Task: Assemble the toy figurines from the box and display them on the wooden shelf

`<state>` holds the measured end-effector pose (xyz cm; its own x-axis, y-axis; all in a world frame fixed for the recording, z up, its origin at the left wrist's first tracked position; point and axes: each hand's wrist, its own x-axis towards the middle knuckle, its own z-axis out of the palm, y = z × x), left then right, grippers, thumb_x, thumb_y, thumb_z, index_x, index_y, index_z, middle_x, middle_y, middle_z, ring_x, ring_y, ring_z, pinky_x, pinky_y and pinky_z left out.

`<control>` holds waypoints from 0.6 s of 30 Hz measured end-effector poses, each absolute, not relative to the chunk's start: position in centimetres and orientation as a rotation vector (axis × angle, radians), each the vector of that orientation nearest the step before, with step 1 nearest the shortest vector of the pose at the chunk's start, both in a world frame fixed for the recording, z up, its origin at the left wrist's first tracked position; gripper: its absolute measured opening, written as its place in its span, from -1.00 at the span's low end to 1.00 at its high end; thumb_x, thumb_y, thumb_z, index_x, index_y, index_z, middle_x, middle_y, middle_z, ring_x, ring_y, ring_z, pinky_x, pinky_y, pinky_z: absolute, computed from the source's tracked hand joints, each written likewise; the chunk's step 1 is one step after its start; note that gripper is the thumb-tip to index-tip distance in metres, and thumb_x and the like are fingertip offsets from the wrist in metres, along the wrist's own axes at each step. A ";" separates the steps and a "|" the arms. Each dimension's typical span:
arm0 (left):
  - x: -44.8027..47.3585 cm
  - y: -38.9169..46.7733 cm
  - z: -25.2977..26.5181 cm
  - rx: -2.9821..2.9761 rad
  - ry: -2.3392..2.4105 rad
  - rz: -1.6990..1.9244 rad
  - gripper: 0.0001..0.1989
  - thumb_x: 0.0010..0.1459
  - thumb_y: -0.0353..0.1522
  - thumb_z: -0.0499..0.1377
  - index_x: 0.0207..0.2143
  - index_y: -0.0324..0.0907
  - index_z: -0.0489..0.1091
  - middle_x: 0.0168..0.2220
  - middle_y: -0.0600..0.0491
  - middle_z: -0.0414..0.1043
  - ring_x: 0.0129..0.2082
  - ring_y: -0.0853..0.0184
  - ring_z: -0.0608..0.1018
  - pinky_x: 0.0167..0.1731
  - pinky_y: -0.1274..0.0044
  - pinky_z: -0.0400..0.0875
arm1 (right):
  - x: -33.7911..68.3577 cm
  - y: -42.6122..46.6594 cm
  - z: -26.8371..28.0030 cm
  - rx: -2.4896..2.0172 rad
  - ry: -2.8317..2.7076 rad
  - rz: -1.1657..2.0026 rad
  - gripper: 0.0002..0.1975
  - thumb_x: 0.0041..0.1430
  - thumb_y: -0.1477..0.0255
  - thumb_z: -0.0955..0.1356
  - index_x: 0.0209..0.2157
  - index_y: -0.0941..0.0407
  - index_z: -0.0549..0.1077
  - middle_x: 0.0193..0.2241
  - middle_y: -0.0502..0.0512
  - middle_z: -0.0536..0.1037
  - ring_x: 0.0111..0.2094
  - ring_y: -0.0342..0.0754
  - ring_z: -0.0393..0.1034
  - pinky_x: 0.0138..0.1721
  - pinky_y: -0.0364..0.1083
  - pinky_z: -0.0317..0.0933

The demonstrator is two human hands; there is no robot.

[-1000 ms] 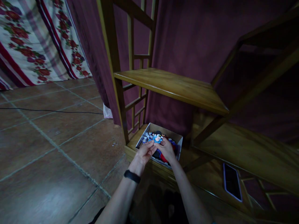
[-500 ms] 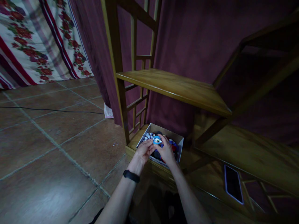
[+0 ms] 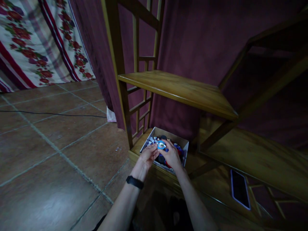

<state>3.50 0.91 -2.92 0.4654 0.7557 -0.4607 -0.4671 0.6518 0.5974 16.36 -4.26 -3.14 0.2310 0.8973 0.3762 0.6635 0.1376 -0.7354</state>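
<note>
A small blue and white toy figure (image 3: pixel 161 145) is held between my two hands, above an open cardboard box. My left hand (image 3: pixel 148 155), with a black band on its wrist, pinches it from the left. From the right, the fingers of my right hand (image 3: pixel 171 155) close round its other side. Below them, the white-edged box (image 3: pixel 185 152) holds many small pieces in blue, white, black and red, partly covered by my hands. Exactly what the small pieces are is too small to tell.
The box sits on the bottom board of a wooden shelf unit, under a higher shelf board (image 3: pixel 178 89). To the right lies a phone (image 3: pixel 240 189) with a purple edge. A thin black cable (image 3: pixel 53 113) crosses the tiled floor at left. Dark curtains (image 3: pixel 192 38) hang behind.
My hands stay on the blue and white toy figure, which looks slightly turned. Otherwise the view has only shifted a little.
</note>
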 end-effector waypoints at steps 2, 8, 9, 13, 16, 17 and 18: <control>3.6 0.9 -3.0 0.409 0.769 0.779 -0.94 0.02 -0.49 0.24 -0.39 -0.26 0.42 -0.47 0.03 0.51 -0.55 0.46 0.53 -0.47 0.65 0.44 | 16.5 -4.2 -3.2 -1.568 -1.474 0.372 -0.55 -0.01 0.36 0.37 -0.02 0.02 0.36 -0.09 0.10 0.45 -0.10 0.02 0.38 -0.09 -0.01 0.30; 3.6 0.9 -3.0 0.393 0.745 0.770 -0.92 0.01 -0.50 0.24 -0.37 -0.25 0.41 -0.47 0.03 0.51 -0.54 0.47 0.53 -0.44 0.64 0.44 | 16.2 -4.2 -3.5 -1.449 -1.374 0.520 -0.53 0.02 0.41 0.34 0.03 0.00 0.33 -0.04 0.10 0.41 -0.17 -0.03 0.43 -0.16 -0.05 0.37; 3.6 0.9 -3.0 0.394 0.744 0.771 -0.91 0.02 -0.50 0.24 -0.36 -0.25 0.41 -0.47 0.03 0.51 -0.54 0.47 0.53 -0.44 0.65 0.44 | 16.1 -4.2 -3.5 -1.438 -1.372 0.524 -0.52 0.03 0.42 0.33 0.04 0.00 0.31 -0.03 0.10 0.40 -0.16 -0.03 0.42 -0.15 -0.06 0.36; 3.6 0.9 -2.9 0.391 0.751 0.778 -0.91 0.05 -0.53 0.20 -0.34 -0.26 0.42 -0.46 0.03 0.51 -0.52 0.46 0.54 -0.47 0.66 0.44 | 15.7 -4.2 -3.4 -1.432 -1.382 0.507 -0.52 0.06 0.42 0.30 0.07 -0.02 0.29 0.00 0.10 0.38 -0.11 -0.02 0.40 -0.12 -0.06 0.35; 3.6 1.0 -3.0 0.381 0.755 0.791 -0.88 0.06 -0.55 0.17 -0.31 -0.26 0.42 -0.45 0.04 0.51 -0.53 0.48 0.54 -0.47 0.67 0.45 | 15.5 -4.3 -3.2 -1.439 -1.401 0.492 -0.51 0.07 0.42 0.30 0.08 -0.03 0.28 0.01 0.09 0.37 -0.06 0.00 0.37 -0.09 -0.04 0.33; 3.6 1.0 -3.0 0.377 0.751 0.795 -0.87 0.06 -0.56 0.17 -0.30 -0.26 0.42 -0.45 0.03 0.51 -0.53 0.48 0.54 -0.46 0.68 0.45 | 15.5 -4.3 -3.2 -1.446 -1.408 0.486 -0.51 0.07 0.42 0.30 0.09 -0.03 0.26 0.01 0.10 0.37 -0.05 0.00 0.35 -0.07 -0.03 0.32; 3.6 1.1 -3.0 0.370 0.746 0.801 -0.87 0.06 -0.57 0.17 -0.30 -0.27 0.42 -0.45 0.03 0.50 -0.53 0.49 0.53 -0.45 0.68 0.45 | 15.4 -4.3 -3.1 -1.455 -1.412 0.477 -0.50 0.08 0.42 0.30 0.09 -0.03 0.25 0.01 0.10 0.36 -0.05 0.00 0.35 -0.06 -0.02 0.32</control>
<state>3.57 1.09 -3.04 0.4651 0.7575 -0.4581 -0.5108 0.6522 0.5601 15.42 -4.33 -3.11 0.2367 0.9054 0.3526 0.5058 0.1950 -0.8403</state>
